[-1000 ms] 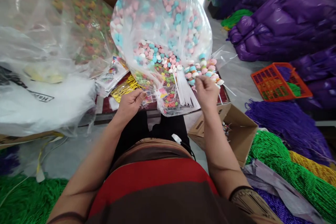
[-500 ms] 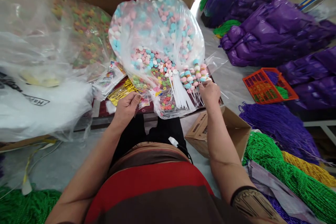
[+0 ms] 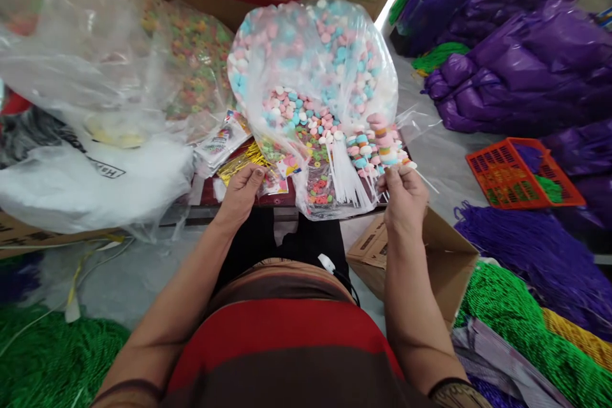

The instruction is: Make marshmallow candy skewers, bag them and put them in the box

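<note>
My right hand (image 3: 404,194) is closed on the lower end of a candy skewer (image 3: 384,140), its pink, white, blue and orange pieces upright above my fingers. Other candy skewers (image 3: 361,153) lie just left of it. My left hand (image 3: 245,191) pinches a small clear bag with a printed corner (image 3: 277,182), beside the gold ties (image 3: 245,162). Between my hands are white sticks (image 3: 345,172) and a clear bag of candy rings (image 3: 318,188). Behind them, a large bag of pink, blue and white candies (image 3: 306,44) lies open.
A stack of printed sachets (image 3: 222,143) and big clear bags (image 3: 95,172) lie at the left. A cardboard box (image 3: 440,261) stands below the table on the right. Farther right are an orange basket (image 3: 514,182), purple packages (image 3: 530,76) and green cords (image 3: 502,299).
My right hand has raised a skewer from the group, and it now stands upright. My left hand still pinches the small bag. The camera view has shifted, moving the scene rightward.
</note>
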